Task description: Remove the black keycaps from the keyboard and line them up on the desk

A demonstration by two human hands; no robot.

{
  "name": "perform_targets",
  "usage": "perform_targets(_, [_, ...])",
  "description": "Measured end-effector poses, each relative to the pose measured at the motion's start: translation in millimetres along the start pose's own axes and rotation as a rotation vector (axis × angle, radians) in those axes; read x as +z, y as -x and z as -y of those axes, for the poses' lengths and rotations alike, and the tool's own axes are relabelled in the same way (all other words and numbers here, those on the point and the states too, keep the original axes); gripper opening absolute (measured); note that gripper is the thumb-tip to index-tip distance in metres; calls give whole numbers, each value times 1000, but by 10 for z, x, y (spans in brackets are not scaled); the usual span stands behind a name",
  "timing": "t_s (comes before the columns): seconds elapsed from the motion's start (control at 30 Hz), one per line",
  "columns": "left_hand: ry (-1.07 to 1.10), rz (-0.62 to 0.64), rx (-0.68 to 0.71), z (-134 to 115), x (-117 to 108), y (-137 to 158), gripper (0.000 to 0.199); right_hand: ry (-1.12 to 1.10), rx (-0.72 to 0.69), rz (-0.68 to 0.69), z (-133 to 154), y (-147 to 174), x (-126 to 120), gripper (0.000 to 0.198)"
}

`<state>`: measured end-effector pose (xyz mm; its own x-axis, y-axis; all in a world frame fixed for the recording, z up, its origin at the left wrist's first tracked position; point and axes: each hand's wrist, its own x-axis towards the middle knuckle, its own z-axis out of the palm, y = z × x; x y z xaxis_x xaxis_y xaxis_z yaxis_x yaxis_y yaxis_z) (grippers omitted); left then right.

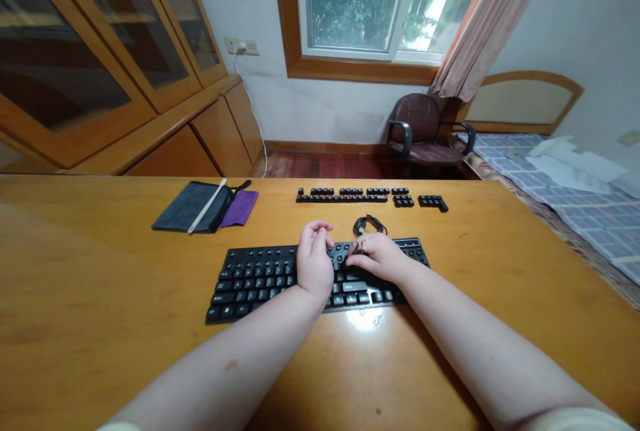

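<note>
A black keyboard (263, 281) lies flat on the wooden table in front of me, and its upper rows show bare sockets where keycaps are off. My left hand (315, 263) rests edge-down over the keyboard's middle, its fingers loosely bent and apart with nothing visible in them. Just right of it, my right hand (379, 257) is over the right part of the keyboard, fingers and thumb closed downward near the keys. Something dark shows at its fingers, too small to name. Removed keycaps (343, 198) stand in rows behind the keyboard.
A coiled black cable (370, 224) lies just behind the keyboard. At the back left are a dark grey cloth (183, 207), a thin white stick (207, 206) and a purple cloth (241, 208). Beyond the table stand a chair (420, 127) and a bed (550, 164).
</note>
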<state>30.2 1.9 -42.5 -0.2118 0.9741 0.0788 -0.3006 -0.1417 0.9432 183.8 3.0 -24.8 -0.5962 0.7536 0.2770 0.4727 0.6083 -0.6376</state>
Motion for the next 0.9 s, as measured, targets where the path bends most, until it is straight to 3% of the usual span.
perform_targets(0.13, [2, 5, -10, -14, 1, 7, 12, 63, 72, -2, -12, 11, 16, 31])
perform_targets(0.37, [2, 2, -27, 17, -2, -6, 12, 18, 173, -135, 15, 31, 21, 29])
perform_targets(0.6, [-3, 35, -50, 34, -5, -11, 12, 12, 136, -176, 18, 43, 29, 29])
perform_targets(0.9, [-6, 30, -55, 30, 6, -14, 11, 84, 205, -221, -16, -17, 24, 28])
